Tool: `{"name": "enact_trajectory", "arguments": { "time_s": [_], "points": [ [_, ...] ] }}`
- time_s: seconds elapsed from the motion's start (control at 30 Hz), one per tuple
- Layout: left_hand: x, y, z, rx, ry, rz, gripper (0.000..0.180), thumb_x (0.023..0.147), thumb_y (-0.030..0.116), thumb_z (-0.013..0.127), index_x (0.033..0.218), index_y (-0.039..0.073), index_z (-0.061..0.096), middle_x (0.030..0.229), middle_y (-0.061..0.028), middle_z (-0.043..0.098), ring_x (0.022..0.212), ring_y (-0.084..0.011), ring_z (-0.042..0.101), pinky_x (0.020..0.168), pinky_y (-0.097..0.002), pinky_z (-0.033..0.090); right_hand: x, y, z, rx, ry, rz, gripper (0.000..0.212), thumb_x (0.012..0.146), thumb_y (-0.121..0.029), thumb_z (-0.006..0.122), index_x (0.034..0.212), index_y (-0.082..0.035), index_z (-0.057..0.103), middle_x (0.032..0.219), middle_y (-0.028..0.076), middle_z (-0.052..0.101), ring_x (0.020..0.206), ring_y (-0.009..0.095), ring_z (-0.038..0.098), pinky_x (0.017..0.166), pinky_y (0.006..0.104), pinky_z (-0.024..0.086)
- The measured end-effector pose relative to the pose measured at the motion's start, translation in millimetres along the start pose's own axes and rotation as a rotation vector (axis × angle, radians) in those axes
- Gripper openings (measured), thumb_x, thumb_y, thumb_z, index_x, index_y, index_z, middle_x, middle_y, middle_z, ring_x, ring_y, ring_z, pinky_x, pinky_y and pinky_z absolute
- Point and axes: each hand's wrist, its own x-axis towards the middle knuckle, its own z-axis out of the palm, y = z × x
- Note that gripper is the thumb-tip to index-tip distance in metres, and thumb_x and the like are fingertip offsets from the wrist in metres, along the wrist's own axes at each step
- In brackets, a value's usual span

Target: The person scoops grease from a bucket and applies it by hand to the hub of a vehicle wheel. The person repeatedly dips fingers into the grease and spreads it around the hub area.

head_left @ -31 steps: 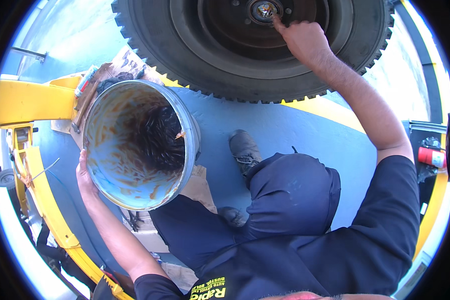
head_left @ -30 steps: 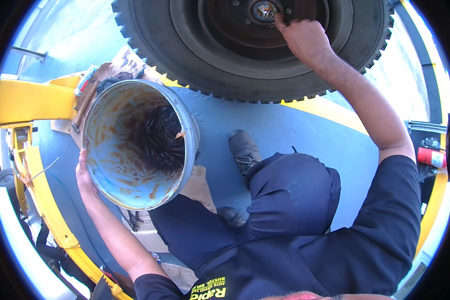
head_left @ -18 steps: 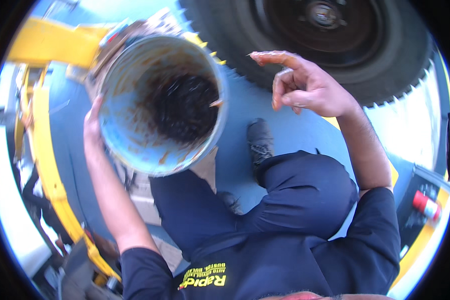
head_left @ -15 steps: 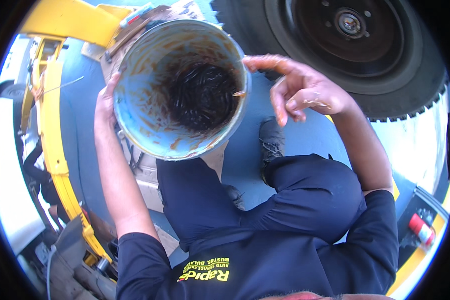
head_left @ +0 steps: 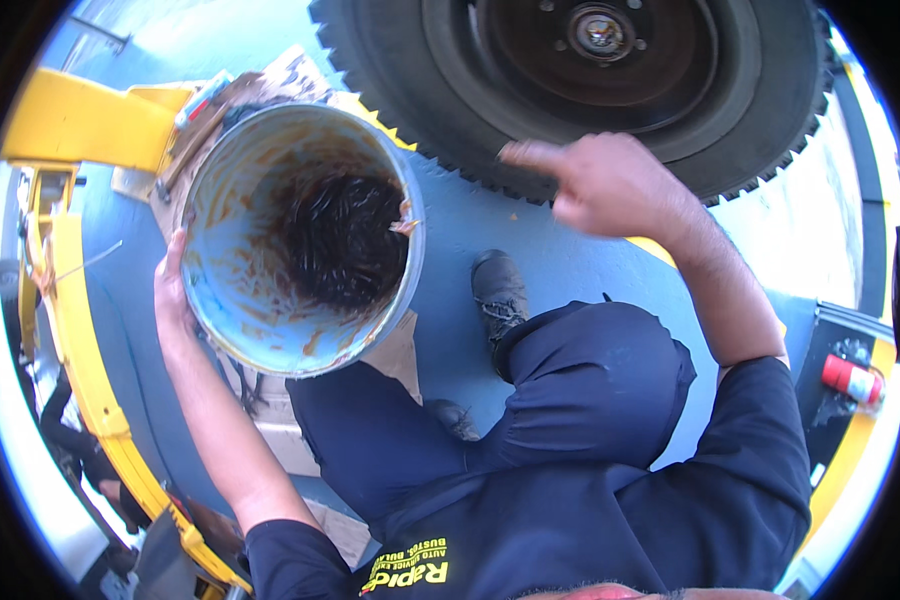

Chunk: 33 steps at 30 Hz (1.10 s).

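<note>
A pale blue bucket [head_left: 232, 300] is tilted so that its mouth faces me. Dark, glossy grease [head_left: 345, 240] fills its bottom, and brown smears coat the inner wall. At the bucket's left side, my left hand [head_left: 171, 290] grips it, with most of the fingers hidden behind the wall. My right hand [head_left: 615, 185] is off to the right of the bucket, in front of the large tyre [head_left: 400, 80]. Its index finger points left, stretched out, while the other fingers look bent and blurred. Nothing shows in that hand. A small grease clump [head_left: 404, 224] sticks to the right rim.
A yellow steel arm [head_left: 90, 125] and a long yellow beam [head_left: 85, 320] stand at the left. Cardboard [head_left: 395, 360] lies on the blue floor [head_left: 450, 350] beneath the bucket. My boot [head_left: 500, 295] is beyond my knee. A red cylinder [head_left: 852, 379] is at the far right.
The right hand has come away from the bucket's right rim, farther to the right. In the picture, the bucket and left hand sit lower and farther left; the tyre has shifted left and up.
</note>
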Motion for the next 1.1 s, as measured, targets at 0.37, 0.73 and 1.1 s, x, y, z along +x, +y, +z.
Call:
{"name": "enact_trajectory", "arguments": {
  "time_s": [0.37, 0.73, 1.1],
  "points": [
    [8, -1, 4, -0.059, -0.041, 0.006, 0.067, 0.097, 0.049, 0.076, 0.140, 0.000, 0.061, 0.130, -0.0125, 0.071, 0.110, -0.0241, 0.071, 0.098, -0.0416, 0.059, 28, 145, 34, -0.534, 0.400, 0.535, 0.076, 0.089, -0.019, 0.065, 0.161, -0.030, 0.043, 0.101, 0.012, 0.077, 0.087, 0.026, 0.077, 0.077, 0.0423, 0.064],
    [7, -1, -2, -0.056, -0.042, -0.002, 0.068, 0.099, 0.051, 0.073, 0.142, 0.000, 0.060, 0.134, -0.0137, 0.069, 0.116, -0.0255, 0.069, 0.102, -0.0433, 0.057, 23, 116, 21, -0.272, 0.311, 0.625, 0.082, 0.083, -0.023, 0.063, 0.156, 0.004, 0.040, 0.090, 0.021, 0.076, 0.087, 0.040, 0.077, 0.081, 0.0540, 0.061],
    [10, 1, 1, -0.070, -0.001, -0.016, 0.069, 0.099, 0.047, 0.074, 0.144, -0.002, 0.058, 0.133, -0.0137, 0.069, 0.115, -0.0260, 0.070, 0.102, -0.0427, 0.057, 65, 98, 84, 0.175, 0.461, 0.656, 0.100, 0.087, -0.028, 0.063, 0.165, 0.005, 0.010, 0.100, 0.031, 0.074, 0.090, 0.043, 0.075, 0.086, 0.0537, 0.060]
  ]
}}
